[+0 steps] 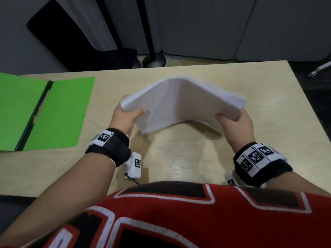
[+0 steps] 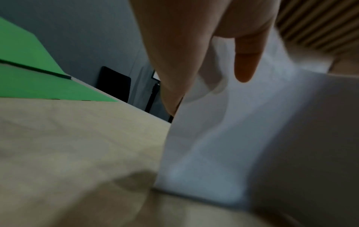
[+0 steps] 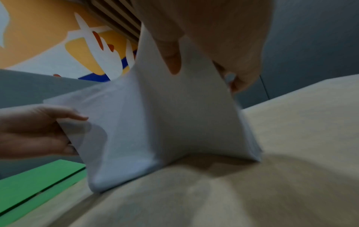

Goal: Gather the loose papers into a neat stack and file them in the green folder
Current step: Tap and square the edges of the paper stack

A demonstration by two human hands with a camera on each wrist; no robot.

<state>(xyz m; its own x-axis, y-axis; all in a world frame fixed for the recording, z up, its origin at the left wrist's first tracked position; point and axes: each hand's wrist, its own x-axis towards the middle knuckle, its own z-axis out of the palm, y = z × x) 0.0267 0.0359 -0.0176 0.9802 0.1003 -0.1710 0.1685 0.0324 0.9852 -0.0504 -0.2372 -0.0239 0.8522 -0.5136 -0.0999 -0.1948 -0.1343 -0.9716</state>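
Note:
A stack of white papers point(image 1: 179, 102) stands on edge on the wooden table point(image 1: 179, 158), bowed outward in the middle. My left hand point(image 1: 128, 116) grips its left edge, thumb in front. My right hand point(image 1: 234, 122) grips its right edge the same way. The left wrist view shows my thumb point(image 2: 244, 64) lying on the paper stack point(image 2: 223, 138). From the right wrist, the paper stack point(image 3: 165, 122) has its lower edge on the table, with my left hand point(image 3: 38, 130) on its far side. A green folder point(image 1: 44, 111) lies open and flat at the table's left.
Beyond the table's far edge are black stand legs with round bases point(image 1: 155, 60), a dark chair point(image 1: 59, 33) and grey wall panels. A metal leg point(image 1: 318, 69) shows at the far right. My red shirt point(image 1: 179, 221) fills the near edge.

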